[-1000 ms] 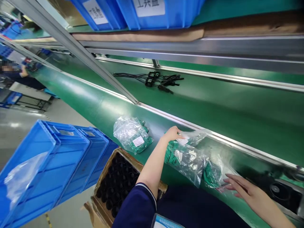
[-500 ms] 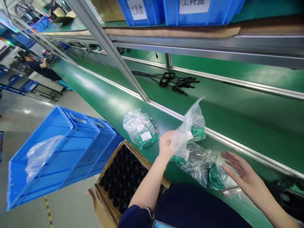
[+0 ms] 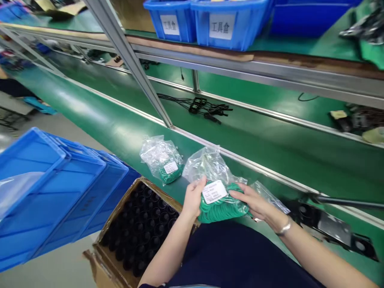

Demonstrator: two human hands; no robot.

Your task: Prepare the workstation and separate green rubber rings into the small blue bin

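A clear plastic bag of green rings (image 3: 222, 214) with a white printed label (image 3: 215, 191) is between my two hands, close to my body above the bench's front edge. My left hand (image 3: 193, 199) grips its left side, thumb beside the label. On the right side, my right hand (image 3: 252, 201) closes over the bag with its fingers near the label. The crumpled, see-through top of the bag points away from me. Left of it, a second labelled bag of green rings (image 3: 163, 162) lies on the green bench. Part of another clear bag (image 3: 270, 196) shows behind my right hand.
An open cardboard box (image 3: 100, 240) of black cylindrical parts stands by my left arm, with stacked blue crates (image 3: 60, 192) beyond. A metal post (image 3: 132, 60) rises from the bench. Blue bins (image 3: 225, 26) sit on the shelf. Black cabled parts (image 3: 198, 105) lie behind; black devices (image 3: 333, 228) at right.
My right hand, open and apart before, now grips the bag. My left hand has brought its raised bag lower and nearer my body. The view has swung to the right.
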